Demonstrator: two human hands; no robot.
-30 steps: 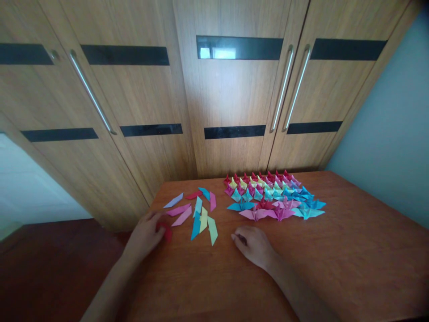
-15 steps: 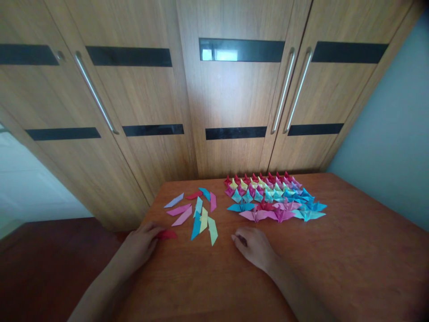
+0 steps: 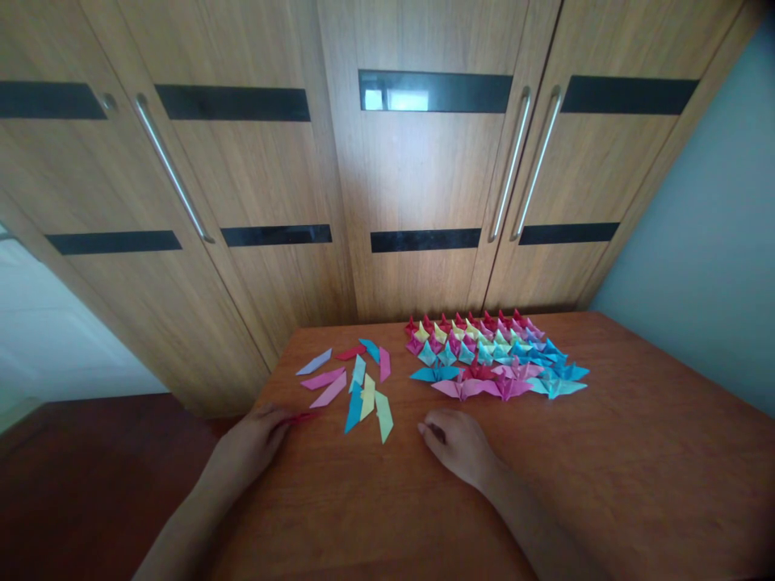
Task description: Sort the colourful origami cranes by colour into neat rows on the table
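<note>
My left hand (image 3: 251,444) lies on the wooden table (image 3: 635,468) near its left edge, fingers pinched on a thin red folded paper strip (image 3: 301,417). My right hand (image 3: 458,441) rests on the table to the right, its fingers curled loosely with nothing visible in them. Between and beyond the hands lie several flat folded paper strips (image 3: 357,386) in blue, pink, yellow, green and red. Farther right, rows of small folded paper birds (image 3: 493,355) in red, yellow, teal, pink and blue cover a patch of the table.
Tall wooden wardrobe doors (image 3: 417,177) with long metal handles (image 3: 512,165) stand right behind the table. A pale blue wall (image 3: 708,242) is at the right. Dark red floor (image 3: 78,484) shows left of the table.
My left hand has drawn back slightly toward me, and the red strip it holds has turned from a crumpled-looking lump into a thin flat sliver at its fingertips. My right hand has stayed put.
</note>
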